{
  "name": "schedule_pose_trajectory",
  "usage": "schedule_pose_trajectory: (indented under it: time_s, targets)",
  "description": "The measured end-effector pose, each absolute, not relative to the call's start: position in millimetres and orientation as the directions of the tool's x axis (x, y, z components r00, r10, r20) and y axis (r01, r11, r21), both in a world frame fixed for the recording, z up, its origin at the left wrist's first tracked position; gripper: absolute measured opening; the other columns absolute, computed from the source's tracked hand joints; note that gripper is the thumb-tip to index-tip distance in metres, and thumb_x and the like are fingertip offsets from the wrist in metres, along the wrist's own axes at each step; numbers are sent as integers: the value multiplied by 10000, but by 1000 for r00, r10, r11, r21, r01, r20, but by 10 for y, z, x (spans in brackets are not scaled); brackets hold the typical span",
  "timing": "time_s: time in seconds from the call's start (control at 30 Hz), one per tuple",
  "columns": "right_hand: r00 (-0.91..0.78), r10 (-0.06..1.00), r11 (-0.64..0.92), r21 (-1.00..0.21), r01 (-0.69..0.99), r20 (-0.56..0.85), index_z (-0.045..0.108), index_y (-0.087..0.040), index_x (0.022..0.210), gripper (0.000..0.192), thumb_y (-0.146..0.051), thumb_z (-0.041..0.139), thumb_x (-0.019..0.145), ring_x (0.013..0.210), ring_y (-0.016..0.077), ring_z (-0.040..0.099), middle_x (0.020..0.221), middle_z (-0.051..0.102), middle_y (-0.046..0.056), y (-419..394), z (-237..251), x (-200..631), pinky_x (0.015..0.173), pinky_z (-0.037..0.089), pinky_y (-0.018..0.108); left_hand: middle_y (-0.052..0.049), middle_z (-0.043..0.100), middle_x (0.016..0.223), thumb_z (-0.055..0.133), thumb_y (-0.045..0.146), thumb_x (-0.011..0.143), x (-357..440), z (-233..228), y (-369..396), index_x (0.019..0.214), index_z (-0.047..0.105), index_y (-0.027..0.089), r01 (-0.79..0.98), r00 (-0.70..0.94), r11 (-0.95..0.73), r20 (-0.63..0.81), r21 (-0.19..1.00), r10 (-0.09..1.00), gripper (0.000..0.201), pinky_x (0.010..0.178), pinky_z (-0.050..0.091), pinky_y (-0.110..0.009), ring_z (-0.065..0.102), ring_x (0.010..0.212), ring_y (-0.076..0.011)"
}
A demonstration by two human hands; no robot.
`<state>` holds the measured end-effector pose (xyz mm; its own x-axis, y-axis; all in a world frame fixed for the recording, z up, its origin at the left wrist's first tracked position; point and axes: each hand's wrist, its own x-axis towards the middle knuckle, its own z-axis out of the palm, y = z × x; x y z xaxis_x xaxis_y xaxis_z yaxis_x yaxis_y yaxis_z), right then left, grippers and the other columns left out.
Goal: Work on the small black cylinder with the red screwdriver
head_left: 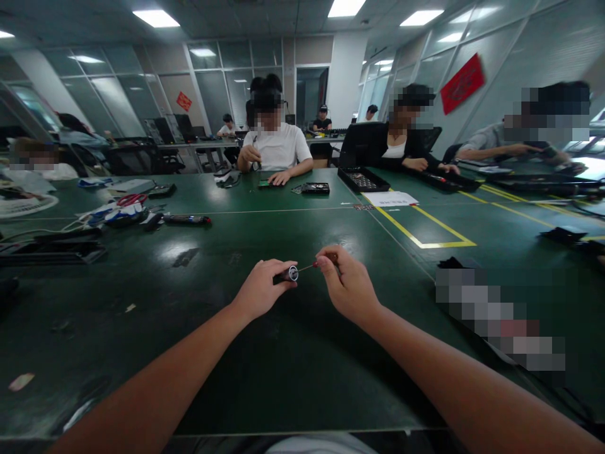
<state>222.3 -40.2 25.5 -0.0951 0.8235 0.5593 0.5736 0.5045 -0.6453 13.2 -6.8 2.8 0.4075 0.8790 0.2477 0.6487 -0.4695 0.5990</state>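
Note:
Above the green table (227, 378), my left hand (259, 289) is closed around a small dark cylinder (292, 273) with a pale ring at its end. The ringed end faces right and toward me; most of the body is hidden by my fingers. My right hand (347, 277) grips a screwdriver (316, 264) by its reddish-brown handle. The thin shaft points left, its tip at the ringed end of the cylinder. Whether the tip touches or sits inside it I cannot tell.
Red-handled scissors (132, 200) lie among clutter at the left, near a dark elongated tool (186, 220). A black parts tray (363, 180) and a white paper (390, 198) are toward the back right. Across the table, a person in white (283, 148) handles a green board (265, 183).

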Motion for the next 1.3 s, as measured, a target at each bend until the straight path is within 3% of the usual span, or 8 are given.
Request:
schedule_pose_trajectory:
  time_s: [0.43, 0.67, 0.8, 0.97, 1.13, 1.3]
  targets:
    - [-27, 791, 486, -600, 635, 612, 590, -223, 952, 195, -347, 452, 1014, 735, 199, 642, 815, 681, 45, -367, 267, 2269, 669, 444, 312, -32, 686, 1077, 726, 250, 865, 129, -1, -70, 1252, 672, 264, 610, 386, -447, 248, 654, 889, 391, 886, 485, -361, 630, 970, -207]
    - [29, 768, 495, -623, 606, 639, 588, -210, 946, 209, -349, 450, 1017, 679, 176, 605, 783, 662, 26, -359, 294, 2309, 647, 424, 300, -54, 676, 1162, 743, 245, 838, 151, 30, -81, 1206, 664, 228, 582, 255, -417, 331, 698, 909, 378, 941, 514, -375, 642, 1021, -221]
    - [49, 759, 501, -632, 591, 649, 592, -205, 959, 221, -356, 444, 1024, 676, 169, 602, 780, 662, 22, -347, 316, 2345, 643, 417, 295, -59, 661, 1216, 647, 273, 900, 187, 56, -90, 1335, 573, 260, 506, 256, -357, 258, 785, 932, 442, 989, 483, -395, 626, 1086, -227]
    - [56, 760, 497, -635, 592, 648, 594, -201, 956, 222, -347, 441, 1025, 679, 168, 604, 778, 664, 21, -340, 347, 2365, 643, 413, 293, -40, 641, 1028, 551, 353, 928, 256, 159, -121, 1177, 574, 220, 394, 285, -246, 137, 886, 949, 284, 814, 483, -333, 606, 910, -193]
    - [46, 769, 490, -634, 599, 638, 601, -204, 949, 215, -339, 449, 1019, 684, 170, 607, 779, 663, 18, -340, 356, 2370, 641, 411, 289, -9, 636, 870, 648, 476, 870, 348, 298, -98, 943, 621, 207, 579, 351, -302, 103, 757, 931, 281, 711, 439, -312, 585, 786, -186]
    - [34, 772, 492, -630, 601, 635, 602, -203, 929, 214, -328, 452, 1017, 677, 163, 602, 765, 655, 12, -328, 340, 2380, 644, 408, 283, -33, 684, 998, 660, 395, 878, 402, 230, 92, 986, 681, 225, 714, 460, -398, 42, 576, 887, 202, 752, 452, -330, 627, 905, -218]
